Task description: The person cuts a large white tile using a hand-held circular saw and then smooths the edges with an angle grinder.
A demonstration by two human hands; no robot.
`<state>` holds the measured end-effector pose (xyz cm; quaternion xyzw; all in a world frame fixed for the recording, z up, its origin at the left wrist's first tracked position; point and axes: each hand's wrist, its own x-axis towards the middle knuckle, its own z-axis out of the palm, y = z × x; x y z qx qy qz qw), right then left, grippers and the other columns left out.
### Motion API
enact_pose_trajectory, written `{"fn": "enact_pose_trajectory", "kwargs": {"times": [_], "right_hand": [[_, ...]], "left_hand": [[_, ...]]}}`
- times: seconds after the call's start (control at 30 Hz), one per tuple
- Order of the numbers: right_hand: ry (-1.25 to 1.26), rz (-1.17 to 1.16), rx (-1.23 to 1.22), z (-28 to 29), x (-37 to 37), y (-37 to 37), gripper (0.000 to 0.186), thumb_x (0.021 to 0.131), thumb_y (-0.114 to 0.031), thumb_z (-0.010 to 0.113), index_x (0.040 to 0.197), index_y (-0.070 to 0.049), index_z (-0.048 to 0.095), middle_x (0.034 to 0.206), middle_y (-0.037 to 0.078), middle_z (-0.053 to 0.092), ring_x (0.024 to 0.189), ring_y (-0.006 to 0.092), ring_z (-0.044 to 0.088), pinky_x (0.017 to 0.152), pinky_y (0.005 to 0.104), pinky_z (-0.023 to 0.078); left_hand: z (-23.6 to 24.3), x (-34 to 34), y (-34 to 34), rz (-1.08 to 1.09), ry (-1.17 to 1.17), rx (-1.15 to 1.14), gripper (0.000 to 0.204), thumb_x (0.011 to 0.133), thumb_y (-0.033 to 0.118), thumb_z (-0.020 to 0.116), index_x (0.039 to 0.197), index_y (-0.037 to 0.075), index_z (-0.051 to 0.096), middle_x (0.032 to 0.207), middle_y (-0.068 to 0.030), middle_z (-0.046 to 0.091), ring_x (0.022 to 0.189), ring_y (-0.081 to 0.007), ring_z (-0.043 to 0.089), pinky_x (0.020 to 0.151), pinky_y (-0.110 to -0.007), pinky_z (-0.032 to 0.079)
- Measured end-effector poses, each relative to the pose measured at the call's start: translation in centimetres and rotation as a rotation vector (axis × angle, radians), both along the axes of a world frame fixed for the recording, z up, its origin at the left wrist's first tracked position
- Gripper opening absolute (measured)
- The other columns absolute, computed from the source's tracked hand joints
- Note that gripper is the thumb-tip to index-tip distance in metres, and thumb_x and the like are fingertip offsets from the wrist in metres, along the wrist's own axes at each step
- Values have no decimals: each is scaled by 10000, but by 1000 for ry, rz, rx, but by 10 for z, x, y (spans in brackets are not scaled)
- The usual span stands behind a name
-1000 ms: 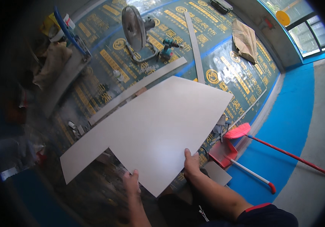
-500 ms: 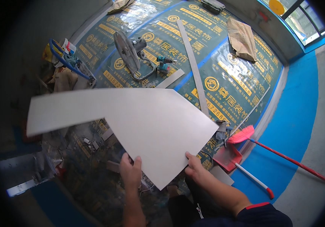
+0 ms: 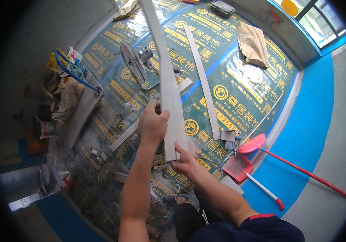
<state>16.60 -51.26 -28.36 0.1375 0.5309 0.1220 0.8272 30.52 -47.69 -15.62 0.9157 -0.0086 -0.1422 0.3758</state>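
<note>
An angled white board (image 3: 173,125) is held up in front of me, turned nearly edge-on, so it looks like a narrow strip running away toward the top of the view. My left hand (image 3: 153,124) is closed on its left edge, partway along; some of its fingertips are hidden behind the board. At the near end, my right hand (image 3: 184,161) grips the lower corner, thumb on the face and the other fingers underneath. Beyond the board, a grey fan (image 3: 134,62) lies tipped on the printed green floor sheet (image 3: 229,72).
Long pale strips (image 3: 203,82) lie on the sheet. To the right are a pink broom (image 3: 253,144) with a red handle and a red dustpan (image 3: 239,165). A brown paper bag (image 3: 252,46) and a dark case (image 3: 222,9) lie farther off. Bags and a blue hose (image 3: 70,67) clutter the left.
The board has swung from facing me broadly to nearly edge-on, its far arm now pointing away. My left hand has moved up and forward along it; my right hand has shifted left.
</note>
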Motion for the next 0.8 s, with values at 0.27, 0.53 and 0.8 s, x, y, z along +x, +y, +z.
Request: {"fn": "enact_pose_trajectory", "kwargs": {"times": [0.27,0.53,0.8], "right_hand": [[-51,46,28,16,38,14,458,765,-419,746,994,-55,590,911,74,607,803,218,609,666,291,561],[-461,747,-258,29,38,-30,570,831,-511,651,1158,-61,525,997,95,603,885,202,598,693,283,524],[-333,951,-1452,92,183,-92,814,773,-496,682,1304,59,412,1188,230,571,1043,347,591,831,407,478]], "left_hand": [[2,34,-24,-123,-100,-107,451,685,204,612,1121,93,654,927,-135,691,843,-286,662,787,-360,504],[-6,64,-6,-356,-152,-152,454,651,177,615,1093,90,673,947,-208,665,861,-341,652,781,-368,510],[-20,41,9,-366,-166,-185,391,668,169,658,1045,68,674,938,-196,665,880,-347,639,779,-391,502]]}}
